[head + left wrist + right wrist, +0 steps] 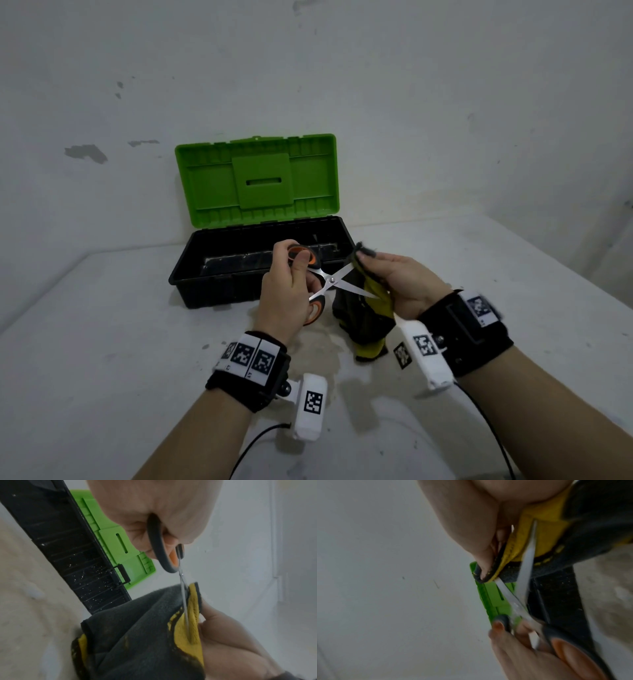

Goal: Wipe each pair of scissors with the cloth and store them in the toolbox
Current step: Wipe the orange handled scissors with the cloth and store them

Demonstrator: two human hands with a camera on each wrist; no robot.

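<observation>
The scissors [330,281] are held in the air just in front of the toolbox [219,274], above the bench [102,342]. Their blades are spread apart in a V, with the pivot screw showing between the two hands. The handles are dark grey with orange lining. The left hand [291,291] grips those handles, thumb through the upper loop and fingers curled round the lower one. In the right wrist view the same scissors [520,588] show one blade tip tucked under the cloth [544,536] at the fingertips and the other blade lying across the cloth's yellow face.

The cloth [366,308] is dark grey on one side and yellow on the other. The right hand [394,281] pinches it, fingers curled over its top edge, with the yellow side turned toward the blades. The rest of the cloth hangs down, and its lower end reaches the bench. From the left wrist view the cloth [145,635] folds around one blade edge-on, and the right hand [228,642] backs it from behind.

The toolbox stands open behind the hands, its black base on the bench and its green lid [257,178] tipped up against the wall [445,102]. Its inside is dark, and I cannot tell what lies in it. A pale stain [325,349] marks the bench under the hands.
</observation>
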